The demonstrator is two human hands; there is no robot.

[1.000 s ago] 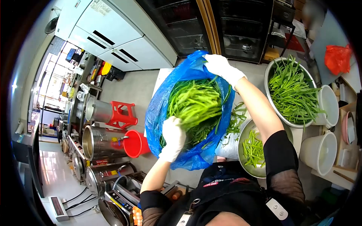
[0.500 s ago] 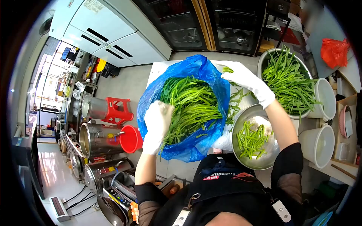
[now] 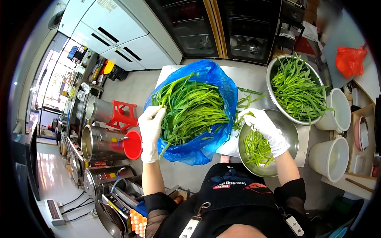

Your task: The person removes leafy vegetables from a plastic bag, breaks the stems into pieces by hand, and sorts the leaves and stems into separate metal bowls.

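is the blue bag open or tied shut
Open: the blue bag has its mouth spread wide, and the leafy greens inside show plainly through it.

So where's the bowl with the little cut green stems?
In the head view, the metal bowl is right of centre, partly under the right hand, between the blue bag and the bigger basin of leafy greens.

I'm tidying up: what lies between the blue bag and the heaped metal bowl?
In the head view, loose green leaves lie on the table between the blue bag and heaped bowl.
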